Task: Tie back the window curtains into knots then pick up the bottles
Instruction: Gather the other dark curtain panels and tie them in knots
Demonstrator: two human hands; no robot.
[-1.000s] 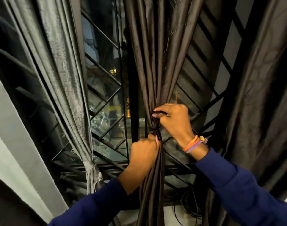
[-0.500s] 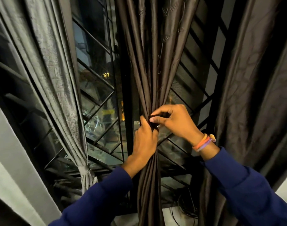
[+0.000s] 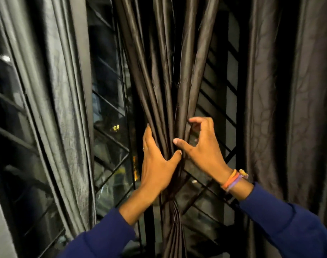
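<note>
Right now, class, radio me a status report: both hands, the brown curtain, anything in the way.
Left hand open, cupping brown curtain. Right hand loosely curled beside it, grip unclear. Curtain gathered, knot hidden. No bottles in view; nothing blocking.

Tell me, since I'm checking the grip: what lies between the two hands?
In the head view, the gathered folds of the brown curtain run between the left hand and the right hand; both touch it.

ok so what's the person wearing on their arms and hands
Both arms are in dark blue long sleeves, left sleeve and right sleeve. The right wrist carries orange and purple bands. A thin ring sits on a finger of the left hand.
</note>
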